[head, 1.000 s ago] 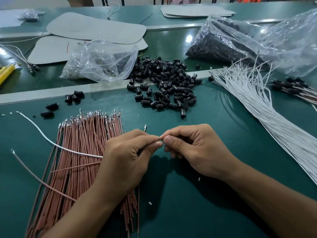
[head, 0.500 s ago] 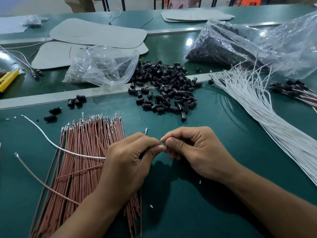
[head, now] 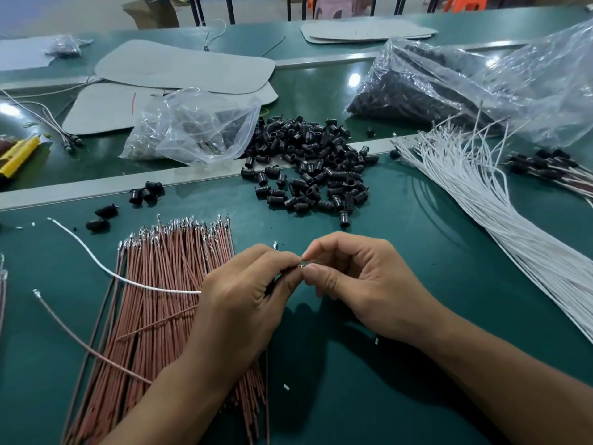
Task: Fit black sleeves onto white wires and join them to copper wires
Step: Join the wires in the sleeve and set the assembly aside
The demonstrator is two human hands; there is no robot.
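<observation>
A thin white wire (head: pixel 96 262) at left droops limp over the copper wires (head: pixel 167 316): light, floppy, best pinched near its tip. The left hand (head: pixel 244 293) pinches it there. Small, hard-looking black sleeves (head: pixel 308 165) lie heaped above. The right hand (head: pixel 359 284) nips something tiny at the tip. No writing is legible.

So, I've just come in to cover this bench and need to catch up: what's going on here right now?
A person is working bare-handed over the green table. The left hand grips a white wire that trails off to the left, and the right hand pinches a small metal tip where the fingertips meet. Whether a sleeve is on it is hidden. The loose black sleeves, copper wire bundle and white wire bundle lie around the hands.
</observation>
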